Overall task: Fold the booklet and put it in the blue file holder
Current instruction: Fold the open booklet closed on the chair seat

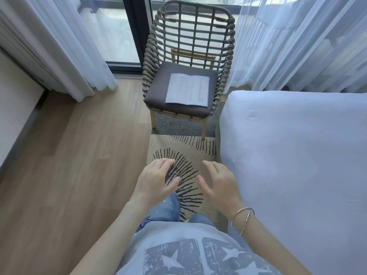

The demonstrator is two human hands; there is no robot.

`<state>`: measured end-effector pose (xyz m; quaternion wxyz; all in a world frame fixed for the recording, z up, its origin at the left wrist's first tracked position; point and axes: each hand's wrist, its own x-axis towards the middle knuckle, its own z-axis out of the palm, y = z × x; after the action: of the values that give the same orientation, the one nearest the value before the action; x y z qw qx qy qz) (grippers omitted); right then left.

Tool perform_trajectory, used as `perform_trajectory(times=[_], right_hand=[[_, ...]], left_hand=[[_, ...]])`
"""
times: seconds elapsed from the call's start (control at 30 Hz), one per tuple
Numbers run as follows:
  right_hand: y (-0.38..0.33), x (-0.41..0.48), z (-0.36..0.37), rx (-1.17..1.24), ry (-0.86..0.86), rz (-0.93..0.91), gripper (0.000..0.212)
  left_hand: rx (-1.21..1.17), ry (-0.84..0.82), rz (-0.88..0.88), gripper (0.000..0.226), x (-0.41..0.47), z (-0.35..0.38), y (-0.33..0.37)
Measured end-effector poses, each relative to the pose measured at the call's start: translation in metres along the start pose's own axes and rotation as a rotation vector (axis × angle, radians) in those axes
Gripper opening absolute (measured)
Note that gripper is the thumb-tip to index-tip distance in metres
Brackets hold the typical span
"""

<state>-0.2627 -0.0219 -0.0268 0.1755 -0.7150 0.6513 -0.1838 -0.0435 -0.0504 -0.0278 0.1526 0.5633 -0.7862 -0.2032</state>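
Observation:
An open booklet (pixel 188 89) with printed white pages lies flat on the dark cushion of a woven rope chair (pixel 190 36) ahead of me. My left hand (pixel 156 180) and my right hand (pixel 218 183) hover side by side low in the view, well short of the chair, fingers spread and holding nothing. A thin bangle sits on my right wrist. No blue file holder is in view.
A white-covered bed (pixel 297 155) fills the right side, close to the chair. A patterned rug (pixel 184 149) lies under the chair's front legs on a wood floor. White curtains (pixel 65 52) hang left and right of a glass door.

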Motion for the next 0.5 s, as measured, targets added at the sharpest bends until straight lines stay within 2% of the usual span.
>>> perform_trajectory(times=[0.23,0.5], right_hand=[[0.012,0.099,-0.008,-0.005,0.056,0.001,0.047],[0.011,0.251,0.016,-0.038,0.020,0.078,0.046]], left_hand=[[-0.021,0.065,0.012,0.051,0.099,-0.023,-0.031],[-0.016,-0.052,-0.045,0.052,0.234,-0.036,-0.105]])
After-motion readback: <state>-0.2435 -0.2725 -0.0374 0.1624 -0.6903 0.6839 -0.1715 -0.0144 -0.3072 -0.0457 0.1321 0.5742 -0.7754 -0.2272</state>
